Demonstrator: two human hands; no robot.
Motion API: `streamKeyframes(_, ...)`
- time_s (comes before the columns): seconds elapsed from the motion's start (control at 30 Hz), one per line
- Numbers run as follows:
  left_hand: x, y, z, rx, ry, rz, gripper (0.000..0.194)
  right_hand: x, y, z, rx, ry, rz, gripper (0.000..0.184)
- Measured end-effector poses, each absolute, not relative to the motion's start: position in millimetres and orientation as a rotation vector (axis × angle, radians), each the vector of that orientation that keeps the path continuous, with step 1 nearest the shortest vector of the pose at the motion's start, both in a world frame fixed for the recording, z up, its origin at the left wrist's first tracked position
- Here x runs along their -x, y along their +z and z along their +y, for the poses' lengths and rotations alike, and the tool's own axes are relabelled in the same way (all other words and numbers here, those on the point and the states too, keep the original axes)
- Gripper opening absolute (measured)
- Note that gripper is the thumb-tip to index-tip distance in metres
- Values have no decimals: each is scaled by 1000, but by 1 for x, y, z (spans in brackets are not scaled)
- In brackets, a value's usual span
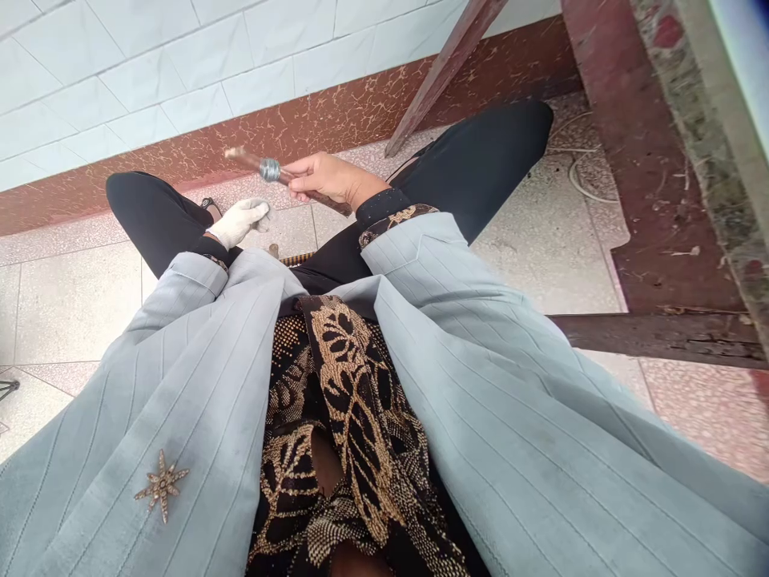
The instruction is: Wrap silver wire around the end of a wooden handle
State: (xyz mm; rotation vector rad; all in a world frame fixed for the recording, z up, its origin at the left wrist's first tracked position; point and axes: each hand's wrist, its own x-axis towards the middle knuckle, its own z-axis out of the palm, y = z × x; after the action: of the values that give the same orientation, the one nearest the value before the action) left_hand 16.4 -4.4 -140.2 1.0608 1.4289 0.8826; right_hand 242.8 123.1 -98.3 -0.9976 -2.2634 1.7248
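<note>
My bare right hand (333, 181) is closed around a brown wooden stick (243, 158) that slants up to the left, its pale far end slightly blurred. A tight coil of silvery wire (270, 170) is wound round the stick just beyond my fingertips. My left hand (241, 222), in a white glove, is lower and to the left, apart from the stick. Its gloved fingers are drawn together, and whatever may be between them is too small to make out. A short wooden end (274, 250) shows just below the glove, between my legs.
A white tiled wall (270, 40) with a reddish-brown skirting (240, 140) stands ahead. A slanting wooden leg (441, 80) meets the floor beyond my right hand. Worn wooden furniture (666, 272) stands close on the right, with a pale cable (585, 188) on the floor beside it.
</note>
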Motion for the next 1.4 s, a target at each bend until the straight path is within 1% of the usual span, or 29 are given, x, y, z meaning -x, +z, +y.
streamKeyframes(0.07,-18,-138,-6,-1098,786,1434,34,-241,-101,125,1104,1594,-2202,53)
streamKeyframes(0.13,-20,-135,-8,-1133,702,1427,33,-240,-102,127,1279,1424,-2274,53)
streamKeyframes(0.23,-21,-131,-11,-1183,622,1384,32,-239,-100,125,1514,1077,-2590,46)
streamKeyframes(0.33,-21,-131,-11,-1221,603,1389,31,-237,-97,119,1539,890,-2881,38)
streamKeyframes(0.47,-20,-134,-9,-1223,668,1436,26,-236,-93,112,1483,954,-3058,28)
streamKeyframes(0.63,-20,-134,-8,-1201,724,1480,28,-239,-86,108,1447,1139,-3129,36)
streamKeyframes(0.77,-20,-133,-7,-1126,805,1527,33,-245,-83,112,1389,1384,-3017,35)
streamKeyframes(0.87,-18,-134,-6,-1058,899,1522,34,-250,-80,117,1157,1648,-2829,35)
streamKeyframes(0.93,-16,-137,-6,-1036,956,1479,34,-252,-79,118,1021,1730,-2580,33)
streamKeyframes(1.0,-14,-139,-6,-1026,960,1416,36,-252,-78,119,981,1695,-2361,37)
streamKeyframes(1.03,-14,-140,-6,-1026,934,1390,38,-251,-79,119,1011,1626,-2315,41)
streamKeyframes(1.1,-14,-141,-7,-1044,833,1356,40,-248,-82,121,1146,1436,-2352,48)
streamKeyframes(1.13,-15,-141,-8,-1056,784,1345,41,-247,-84,122,1235,1335,-2409,49)
streamKeyframes(1.2,-15,-139,-10,-1079,709,1325,41,-243,-90,123,1396,1166,-2547,42)
streamKeyframes(1.3,-16,-133,-12,-1095,684,1316,42,-239,-99,123,1495,1080,-2762,27)
streamKeyframes(1.4,-17,-127,-13,-1086,673,1340,41,-238,-102,121,1492,1070,-2898,26)
